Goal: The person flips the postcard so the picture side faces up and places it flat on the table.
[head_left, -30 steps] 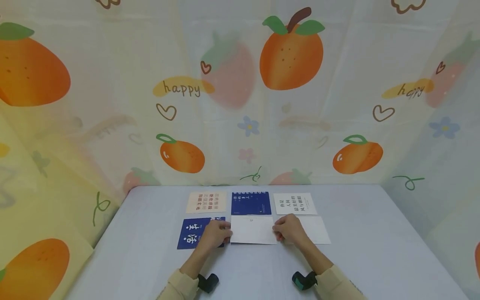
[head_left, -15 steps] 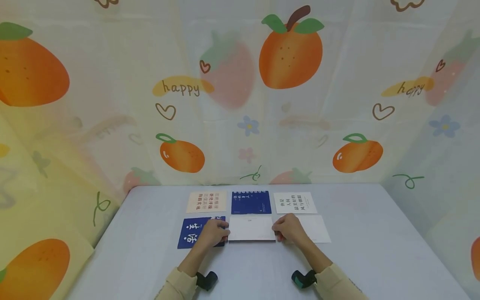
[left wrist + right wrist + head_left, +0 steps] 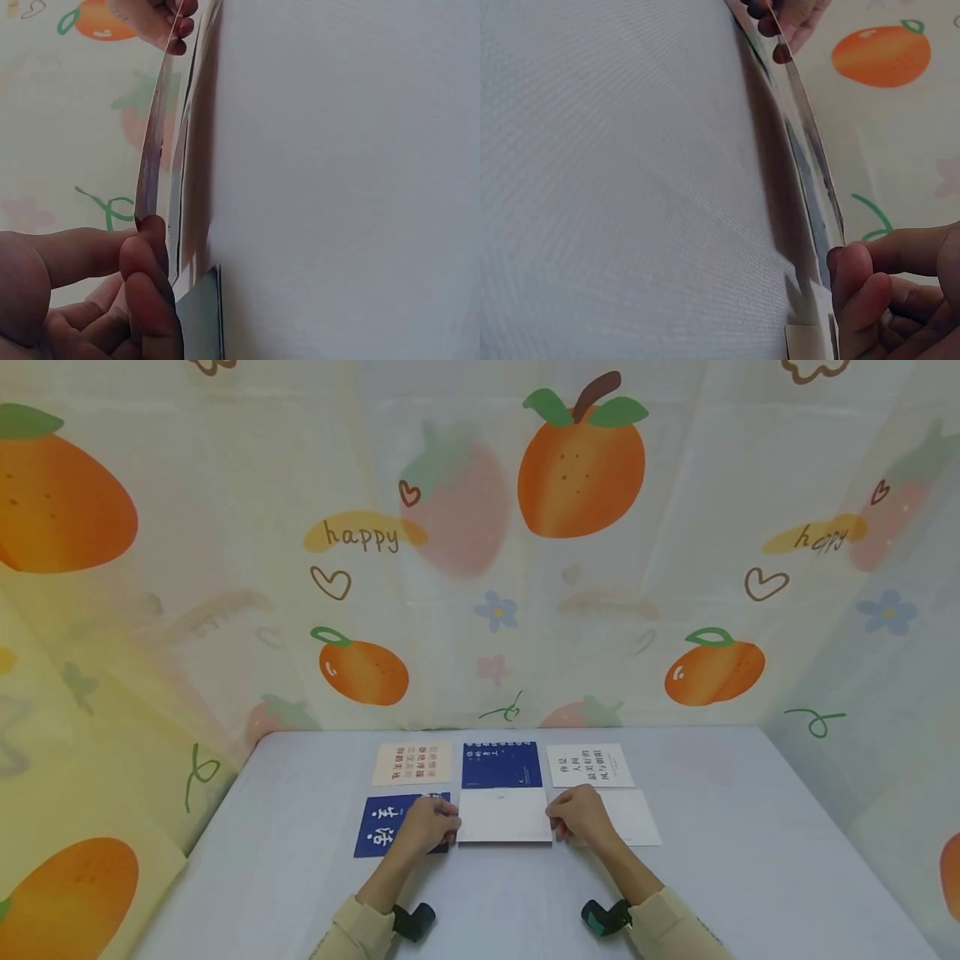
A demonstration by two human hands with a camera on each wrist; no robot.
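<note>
A white card with a tiny mark near its far edge is held level between both hands, just over the table. My left hand pinches its left edge between thumb and fingers, partly over a blue card with white characters. The right hand pinches the opposite edge, partly covering another white card. Seen nearly edge-on in the left wrist view, the held card stands apart from cards beneath it. A gap also shows under this card in the right wrist view.
Behind the held card lies a blue card. It is flanked by a cream card with reddish characters and a white card with dark ones. The pale tabletop ends against a fruit-printed curtain.
Between both hands, the white card has shifted slightly left and away from me, and its front edge now sits straighter. Cards lying on the table have stayed put.
</note>
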